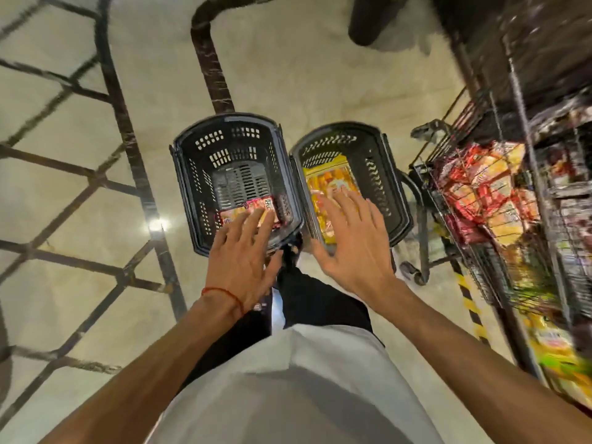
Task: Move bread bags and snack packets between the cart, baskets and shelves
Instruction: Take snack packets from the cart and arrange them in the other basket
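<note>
Hands both spread wide, fingers straight, gripping nothing. L hand (245, 251) reaches down over the near end of the L basket (224, 121). Its fingertips are over a row of red-orange snack packets (253, 206) lying on the basket bottom at that near end. Can't tell if the fingers actually touch them. A red thread (224, 293) circles the L wrist.

R hand (350, 248) is over the R basket (378, 136), fingers fanned above a yellow bread bag (323, 181). The bag lies lengthwise & covers most of that basket's bottom. Contact unclear here too.

The 2 baskets are black plastic w/ slotted walls. They sit side by side on the floor (288, 75), long sides touching or nearly so.

A wire cart (416, 168) stands just R of the R basket, piled w/ red & yellow packets (480, 193). These are blurred, labels unreadable.

Shelves (560, 187) run further R on dark metal uprights, stock smeared by motion. Green-yellow packs (557, 357) sit low at the near end.

Floor is pale w/ a dark line pattern. The person's white top & dark trousers show at bottom centre, between the arms.
</note>
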